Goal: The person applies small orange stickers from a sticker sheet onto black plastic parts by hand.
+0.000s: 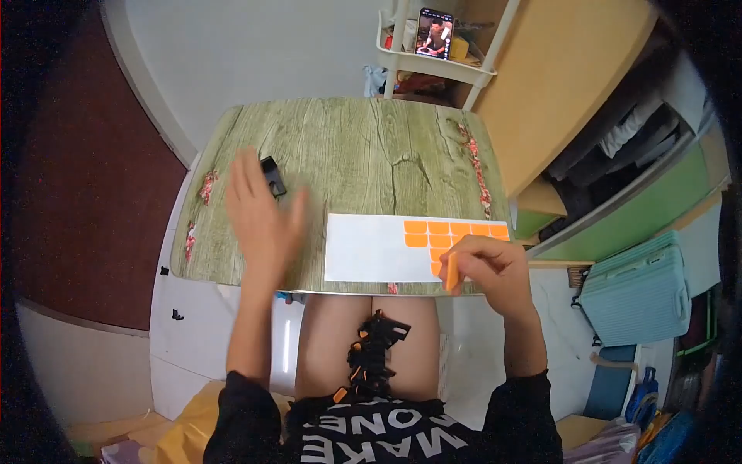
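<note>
My left hand [264, 216] is over the left part of the wood-patterned table, fingers spread and slightly blurred. Just beyond its fingers lies a small black part [273, 176], partly hidden by the hand. A white sheet [363, 247] lies along the table's near edge, with rows of orange stickers [439, 240] on its right half. Over the sheet's right end, my right hand [495, 271] pinches an orange piece [452, 272] between thumb and fingers. The hand covers some of the stickers.
Several black parts with orange bits [372, 356] rest on my lap. The table [340, 147] has a rounded far edge. Behind it stands a white rack [456, 68] holding a phone [434, 34]. A teal suitcase [634, 290] is on the right.
</note>
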